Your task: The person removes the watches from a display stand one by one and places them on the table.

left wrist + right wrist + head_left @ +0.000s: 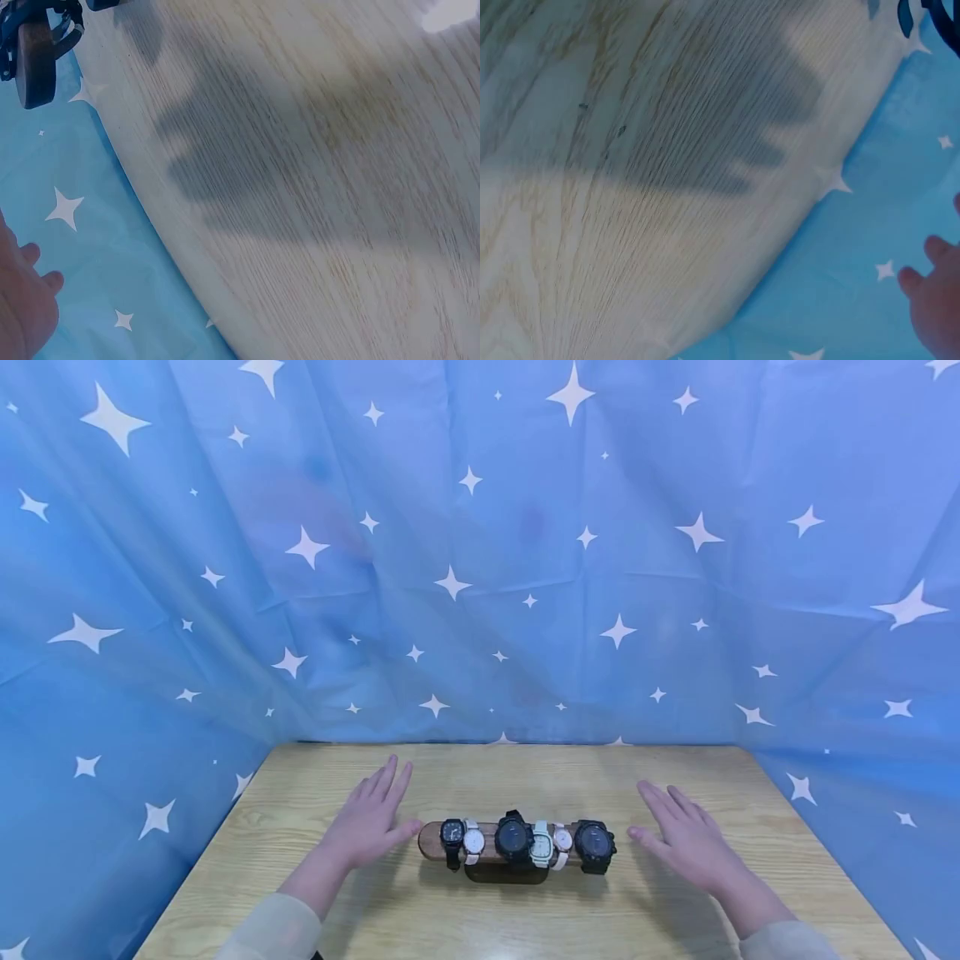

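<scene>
A dark wooden watch stand (pixel 486 853) carries several watches in a row. From the left come a black square watch (pixel 452 832), a white-strap watch (pixel 473 841), a large black watch (pixel 513 837), a mint-green watch (pixel 541 846), a small watch with a pale strap (pixel 562 839) and another big black watch (pixel 596 843). My left hand (pixel 367 822) is at the stand's left end, fingers straight and spread, thumb right by the wood in the head view. On the other side, my right hand (pixel 686 839) is held with extended fingers, apart from the rightmost watch. Neither hand holds anything.
The stand is on a light wood-grain table (pixel 420 927). Behind it and along both sides hangs a blue curtain (pixel 480 543) with white stars. Both hands cast shadows on the tabletop, and a bright light reflection shows in the left wrist view.
</scene>
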The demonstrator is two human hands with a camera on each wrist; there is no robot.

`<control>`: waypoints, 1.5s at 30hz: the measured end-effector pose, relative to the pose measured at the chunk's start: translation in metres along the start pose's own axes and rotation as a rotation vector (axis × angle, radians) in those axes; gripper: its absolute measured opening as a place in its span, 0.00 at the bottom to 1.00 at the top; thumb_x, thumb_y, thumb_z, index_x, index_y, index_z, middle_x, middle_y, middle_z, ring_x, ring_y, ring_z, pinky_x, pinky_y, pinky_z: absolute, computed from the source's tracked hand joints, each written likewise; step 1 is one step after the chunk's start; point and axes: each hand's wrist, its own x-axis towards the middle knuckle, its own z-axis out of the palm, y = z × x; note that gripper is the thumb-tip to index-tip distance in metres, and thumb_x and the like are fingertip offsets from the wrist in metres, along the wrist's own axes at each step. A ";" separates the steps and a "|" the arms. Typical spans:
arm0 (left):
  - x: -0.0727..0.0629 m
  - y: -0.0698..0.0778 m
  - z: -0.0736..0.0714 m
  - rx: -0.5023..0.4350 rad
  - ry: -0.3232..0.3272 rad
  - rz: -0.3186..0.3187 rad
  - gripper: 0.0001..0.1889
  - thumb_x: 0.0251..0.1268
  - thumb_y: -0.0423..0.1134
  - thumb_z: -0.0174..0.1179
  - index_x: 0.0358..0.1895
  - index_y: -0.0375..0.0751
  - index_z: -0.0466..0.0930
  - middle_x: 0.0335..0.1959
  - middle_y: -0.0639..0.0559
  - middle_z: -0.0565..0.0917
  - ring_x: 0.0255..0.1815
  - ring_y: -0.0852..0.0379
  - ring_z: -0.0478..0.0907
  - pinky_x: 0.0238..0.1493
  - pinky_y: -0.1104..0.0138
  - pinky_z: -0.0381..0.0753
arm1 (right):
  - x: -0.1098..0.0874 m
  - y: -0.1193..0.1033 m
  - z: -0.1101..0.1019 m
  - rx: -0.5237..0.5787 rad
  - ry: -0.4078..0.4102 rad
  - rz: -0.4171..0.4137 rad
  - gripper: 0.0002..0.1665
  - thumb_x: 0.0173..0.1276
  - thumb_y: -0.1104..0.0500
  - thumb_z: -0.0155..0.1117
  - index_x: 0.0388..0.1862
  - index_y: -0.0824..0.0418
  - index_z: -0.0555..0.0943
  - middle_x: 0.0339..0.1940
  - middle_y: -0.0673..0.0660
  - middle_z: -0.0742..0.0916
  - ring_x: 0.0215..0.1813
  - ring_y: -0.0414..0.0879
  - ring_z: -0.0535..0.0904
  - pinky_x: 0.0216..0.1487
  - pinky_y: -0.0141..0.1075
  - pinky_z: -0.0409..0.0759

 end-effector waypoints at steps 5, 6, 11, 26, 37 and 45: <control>0.001 0.003 0.003 -0.074 -0.019 0.032 0.44 0.66 0.61 0.46 0.75 0.41 0.37 0.74 0.40 0.39 0.72 0.38 0.47 0.68 0.45 0.52 | 0.003 -0.001 0.006 0.086 0.012 -0.036 0.44 0.68 0.43 0.55 0.72 0.67 0.55 0.69 0.69 0.63 0.66 0.73 0.54 0.58 0.71 0.48; 0.001 0.004 0.004 -0.092 -0.027 0.037 0.44 0.66 0.61 0.46 0.75 0.41 0.37 0.74 0.40 0.39 0.71 0.37 0.48 0.67 0.45 0.52 | 0.003 -0.002 0.008 0.106 0.014 -0.045 0.44 0.67 0.43 0.56 0.71 0.68 0.56 0.69 0.69 0.64 0.66 0.73 0.55 0.58 0.71 0.49; 0.003 0.010 0.006 -0.156 -0.056 0.061 0.46 0.65 0.62 0.47 0.74 0.41 0.35 0.74 0.42 0.39 0.70 0.37 0.51 0.67 0.46 0.53 | 0.005 -0.005 0.014 0.161 0.025 -0.097 0.47 0.62 0.43 0.63 0.69 0.70 0.59 0.66 0.70 0.67 0.64 0.71 0.61 0.59 0.68 0.53; 0.005 0.026 0.017 -0.329 -0.059 0.075 0.52 0.56 0.67 0.54 0.75 0.41 0.40 0.75 0.45 0.46 0.72 0.44 0.48 0.68 0.51 0.53 | 0.009 -0.019 0.025 0.252 -0.032 -0.084 0.62 0.44 0.32 0.68 0.69 0.67 0.60 0.66 0.68 0.68 0.65 0.68 0.61 0.62 0.67 0.52; 0.004 0.032 0.020 -0.421 -0.110 0.061 0.52 0.48 0.64 0.64 0.73 0.41 0.52 0.71 0.44 0.59 0.70 0.44 0.55 0.67 0.50 0.57 | 0.009 -0.027 0.028 0.240 -0.043 -0.107 0.58 0.42 0.41 0.75 0.68 0.67 0.63 0.65 0.67 0.71 0.63 0.67 0.64 0.61 0.65 0.58; 0.006 0.035 0.023 -0.424 -0.091 0.109 0.47 0.45 0.55 0.70 0.68 0.40 0.60 0.66 0.45 0.66 0.66 0.46 0.63 0.65 0.52 0.62 | 0.012 -0.033 0.030 0.226 -0.037 -0.144 0.55 0.42 0.45 0.77 0.67 0.65 0.65 0.63 0.65 0.73 0.62 0.65 0.66 0.60 0.64 0.59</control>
